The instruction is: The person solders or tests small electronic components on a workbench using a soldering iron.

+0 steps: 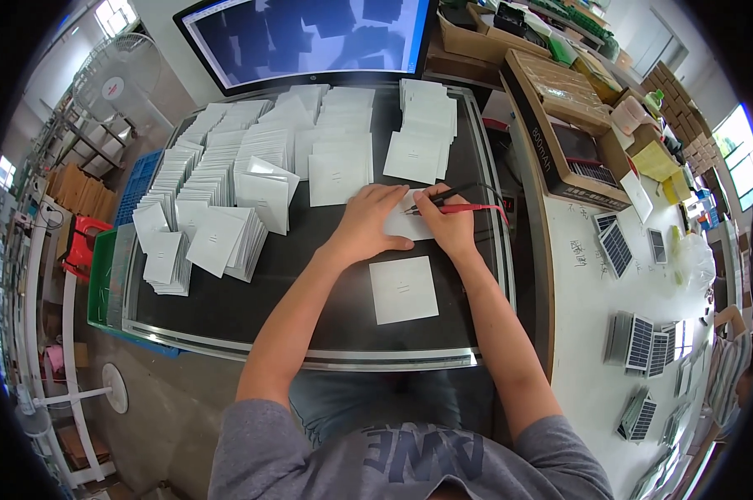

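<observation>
A white square panel (410, 227) lies flat on the black work surface, partly covered by both hands. My left hand (364, 222) rests over its left side, fingers stretched out and thumb apart. In my right hand (449, 228) are a red test probe (470, 207) and a black test probe (445, 194), held like pens. Their tips point at the panel's middle; whether they touch it is too small to tell. Closer to me, a second white panel (403, 290) with small marks at its centre lies alone.
Leaning rows of white panels (339, 173) fill the surface's left and back; another stack (416, 150) stands back right. A monitor (310, 42) is behind. A green crate (103, 279) is at left. On the right table are a cardboard box (597, 190) and small solar panels (640, 342).
</observation>
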Motion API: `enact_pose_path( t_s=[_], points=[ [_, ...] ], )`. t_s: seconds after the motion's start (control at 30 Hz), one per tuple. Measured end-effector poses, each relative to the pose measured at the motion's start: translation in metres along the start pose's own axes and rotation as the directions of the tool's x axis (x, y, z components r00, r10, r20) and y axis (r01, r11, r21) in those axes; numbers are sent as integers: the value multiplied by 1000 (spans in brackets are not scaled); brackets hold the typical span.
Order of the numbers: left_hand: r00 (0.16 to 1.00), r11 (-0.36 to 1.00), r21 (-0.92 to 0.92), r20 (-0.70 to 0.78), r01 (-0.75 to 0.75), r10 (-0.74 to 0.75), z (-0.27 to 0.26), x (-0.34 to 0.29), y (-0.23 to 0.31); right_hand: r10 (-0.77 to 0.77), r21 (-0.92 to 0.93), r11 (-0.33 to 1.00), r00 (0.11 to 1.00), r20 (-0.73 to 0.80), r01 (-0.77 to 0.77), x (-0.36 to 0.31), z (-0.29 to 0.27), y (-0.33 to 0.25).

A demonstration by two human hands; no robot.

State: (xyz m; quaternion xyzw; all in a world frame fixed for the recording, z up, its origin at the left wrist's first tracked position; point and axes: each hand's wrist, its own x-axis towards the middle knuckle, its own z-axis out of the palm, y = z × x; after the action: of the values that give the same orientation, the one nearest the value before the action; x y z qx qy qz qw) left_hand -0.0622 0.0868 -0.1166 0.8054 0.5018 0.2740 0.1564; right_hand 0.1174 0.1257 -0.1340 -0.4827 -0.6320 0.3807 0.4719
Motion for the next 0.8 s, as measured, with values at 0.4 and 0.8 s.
enact_pose_path(
  t_s=[0.4,0.8],
  points=[
    [1000,1000,25,11,-2,1,-7,2,6,-100,86,992,995,28,97,1,-4,12],
    [858,981,-35,480,-189,183,-37,-32,54,283,735,670,951,-122,-105,8,-32,9]
  ],
)
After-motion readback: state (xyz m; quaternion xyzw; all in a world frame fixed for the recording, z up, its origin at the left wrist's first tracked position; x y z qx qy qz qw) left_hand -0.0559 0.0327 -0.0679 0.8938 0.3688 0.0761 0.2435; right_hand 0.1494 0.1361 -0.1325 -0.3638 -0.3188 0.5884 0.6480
